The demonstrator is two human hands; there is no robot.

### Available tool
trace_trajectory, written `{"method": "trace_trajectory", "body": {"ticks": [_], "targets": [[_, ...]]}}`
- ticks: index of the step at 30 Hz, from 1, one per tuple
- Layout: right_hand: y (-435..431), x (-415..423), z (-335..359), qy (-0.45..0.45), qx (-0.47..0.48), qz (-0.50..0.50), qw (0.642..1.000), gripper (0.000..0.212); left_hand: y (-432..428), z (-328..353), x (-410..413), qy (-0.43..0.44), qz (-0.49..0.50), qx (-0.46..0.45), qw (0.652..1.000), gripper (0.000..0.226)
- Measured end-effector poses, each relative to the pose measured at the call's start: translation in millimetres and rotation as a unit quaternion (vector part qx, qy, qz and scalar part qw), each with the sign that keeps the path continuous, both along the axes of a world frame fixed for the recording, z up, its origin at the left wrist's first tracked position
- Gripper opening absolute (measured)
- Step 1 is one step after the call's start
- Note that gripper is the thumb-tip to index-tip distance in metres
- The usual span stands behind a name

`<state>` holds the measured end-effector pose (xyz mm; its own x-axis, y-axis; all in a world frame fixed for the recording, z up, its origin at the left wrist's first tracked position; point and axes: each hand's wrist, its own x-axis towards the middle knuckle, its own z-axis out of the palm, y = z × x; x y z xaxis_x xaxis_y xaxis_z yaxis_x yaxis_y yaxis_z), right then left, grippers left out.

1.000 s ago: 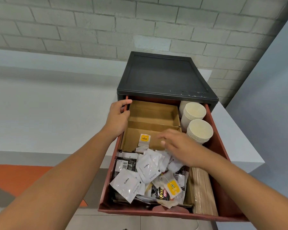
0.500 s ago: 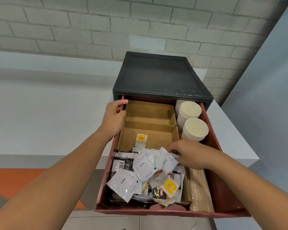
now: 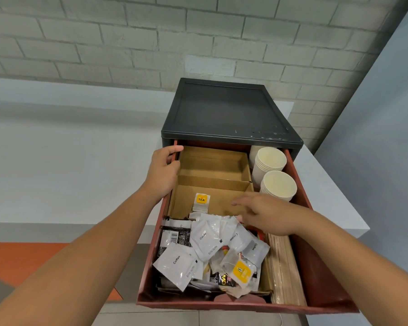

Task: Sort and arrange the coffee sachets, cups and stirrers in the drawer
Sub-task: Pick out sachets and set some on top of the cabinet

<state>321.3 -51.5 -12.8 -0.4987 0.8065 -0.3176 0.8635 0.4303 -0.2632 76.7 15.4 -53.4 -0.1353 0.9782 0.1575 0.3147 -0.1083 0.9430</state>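
One wide-angle camera sits on the person's head and looks forward and steeply down into the open drawer (image 3: 320,278), from close above its front edge. The left forearm (image 3: 80,267) and right forearm (image 3: 363,260) enter from the bottom corners. The drawer fills the lower middle, and the brick wall (image 3: 127,43) lies farther off across the top.

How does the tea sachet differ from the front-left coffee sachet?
The tea sachet is smaller, with a yellow label; the coffee sachet is larger, plain white with black print. The tea sachet stands in a cardboard compartment; the coffee sachet lies atop a jumbled pile. Both are in the drawer.
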Motion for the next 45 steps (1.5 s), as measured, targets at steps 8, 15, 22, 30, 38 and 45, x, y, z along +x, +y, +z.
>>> {"method": "trace_trajectory", "body": {"ticks": [8, 15, 22, 30, 38, 45], "targets": [[-8, -10, -20, 0.051, -0.015, -0.010, 0.999, 0.071, -1, 2, 1, 0.007, 0.004, -0.001, 1.000, 0.038], [-20, -8, -20, 0.047, -0.006, 0.012, 0.999, 0.054, -2, 3, 0, 0.003, -0.001, 0.000, 1.000, 0.040], [-17, -4, -13, 0.116, -0.018, -0.001, 0.993, 0.036, -5, 6, 1, -0.006, 0.001, -0.005, 1.000, 0.041], [30, -30, -27, 0.143, -0.108, -0.218, 0.959, 0.052, -8, 9, 2, -0.001, -0.003, -0.018, 1.000, 0.039], [59, -65, -37, 0.154, -0.246, -0.273, 0.917, 0.063, -8, 9, 1, 0.003, -0.004, -0.018, 1.000, 0.039], [66, -100, -52, 0.246, -0.239, -0.276, 0.898, 0.058, -7, 9, 1, 0.000, -0.006, -0.013, 1.000, 0.038]]}}
